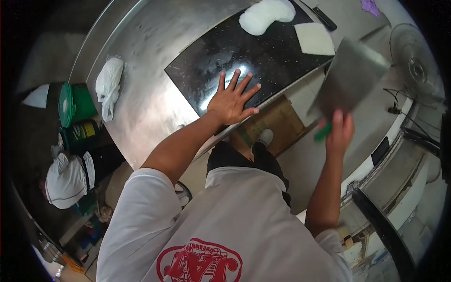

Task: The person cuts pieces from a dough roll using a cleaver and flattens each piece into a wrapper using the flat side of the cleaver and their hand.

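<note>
My left hand (pixel 231 99) lies with its fingers spread on the near edge of a black slab (pixel 277 56), which looks wet and shiny. In the air to the right, my right hand (pixel 340 131) is closed around the green handle of a wide-bladed cleaver (pixel 352 75), blurred by motion. At the far end of the slab sits a smooth white lump that looks like dough (pixel 265 16). Beside it, a pale square piece (pixel 314 39), perhaps a cloth or pad, rests at the slab's edge. A black-handled tool (pixel 324 19) lies just beyond.
The slab rests on a steel table (pixel 141 61), with a white plastic bag (pixel 109 87) at its left side. A cardboard box (pixel 282 124) is on the floor below. Green buckets (pixel 80 103) and another person (pixel 68 181) are at left. A fan (pixel 416 66) stands at right.
</note>
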The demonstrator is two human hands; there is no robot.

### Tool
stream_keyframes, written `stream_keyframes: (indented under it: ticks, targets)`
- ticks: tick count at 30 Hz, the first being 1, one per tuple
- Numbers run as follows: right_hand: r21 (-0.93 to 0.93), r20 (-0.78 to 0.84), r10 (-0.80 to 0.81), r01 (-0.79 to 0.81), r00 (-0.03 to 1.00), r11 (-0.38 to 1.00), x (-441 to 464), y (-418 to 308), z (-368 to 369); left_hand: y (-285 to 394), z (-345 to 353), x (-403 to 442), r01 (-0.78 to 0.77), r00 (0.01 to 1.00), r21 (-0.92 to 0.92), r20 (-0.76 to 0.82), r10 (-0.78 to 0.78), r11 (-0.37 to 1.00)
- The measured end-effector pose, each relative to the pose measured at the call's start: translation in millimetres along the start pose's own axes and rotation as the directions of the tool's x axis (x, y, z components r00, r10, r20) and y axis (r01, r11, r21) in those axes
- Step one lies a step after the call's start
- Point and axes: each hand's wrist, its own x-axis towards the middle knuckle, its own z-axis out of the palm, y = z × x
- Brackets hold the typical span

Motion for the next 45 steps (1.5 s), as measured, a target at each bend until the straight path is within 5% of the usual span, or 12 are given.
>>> stream_keyframes:
  ticks: [3, 6, 11, 13, 15, 19, 21, 25, 29, 34, 42, 45]
  targets:
    - [0.217, 0.009, 0.102, -0.101, 0.995, 0.971, 102.5, 55.2, 47.4, 0.3, -2.2, 12.4, -0.005, 1.0, -0.013, -0.027, 0.005, 1.0]
    - [-0.01, 0.021, 0.526, -0.526, 0.85, 0.85, 132.5, 74.7, 57.0, -2.2, 6.2, 23.7, 0.087, 0.991, -0.11, -0.096, -0.098, 0.99]
    - [-0.274, 0.214, 0.484, -0.424, 0.848, 0.863, 35.1, 58.3, 55.1, -6.3, -1.4, 21.4, 0.137, 0.973, -0.354, -0.128, -0.193, 0.925]
    - [-0.366, 0.411, 0.598, -0.477, 0.688, 0.799, -25.8, 68.9, 65.8, -12.5, -15.0, 11.7, -0.073, 0.995, -0.174, -0.081, 0.06, 0.982]
    - [-0.431, 0.658, 0.36, -0.06, 0.661, 0.9, -77.0, 109.3, 82.8, -25.3, 8.0, -7.7, -0.355, 0.934, -0.117, -0.003, 0.357, 0.927]
    - [-0.56, 0.66, 0.461, -0.022, 0.593, 0.829, -57.6, 108.9, 102.0, -35.5, -1.0, 12.5, -0.433, 0.895, -0.092, 0.075, 0.44, 0.896]
    - [-0.707, 0.545, 0.789, -0.35, 0.282, 0.614, -9.2, 52.5, 111.0, -37.4, -1.7, 35.6, -0.383, 0.924, -0.036, -0.011, 0.383, 0.923]
    - [-0.729, 0.512, 0.777, -0.292, 0.367, 0.619, 18.5, 62.0, 115.6, -48.8, -5.4, 76.7, -0.355, 0.924, 0.017, -0.147, 0.353, 0.935]
    - [-0.413, 0.649, 0.365, -0.095, 0.668, 0.906, -79.8, 109.8, 95.3, -34.9, -2.4, 34.6, -0.618, 0.781, -0.056, 0.067, 0.621, 0.784]
    - [-0.642, 0.356, 0.621, -0.301, 0.698, 0.705, -69.6, 69.6, 122.2, -36.2, -3.1, 56.7, -0.673, 0.732, -0.114, 0.041, 0.68, 0.731]
    - [-0.48, 0.491, 0.394, -0.136, 0.777, 0.867, -48.8, 73.1, 117.2, -48.2, -5.1, 89.2, -0.63, 0.77, -0.005, -0.137, 0.623, 0.777]
    - [-0.669, 0.482, 0.562, -0.132, 0.672, 0.731, -98.6, 66.2, 106.5, -26.3, 1.6, 23.0, -0.664, 0.736, -0.175, 0.017, 0.676, 0.727]
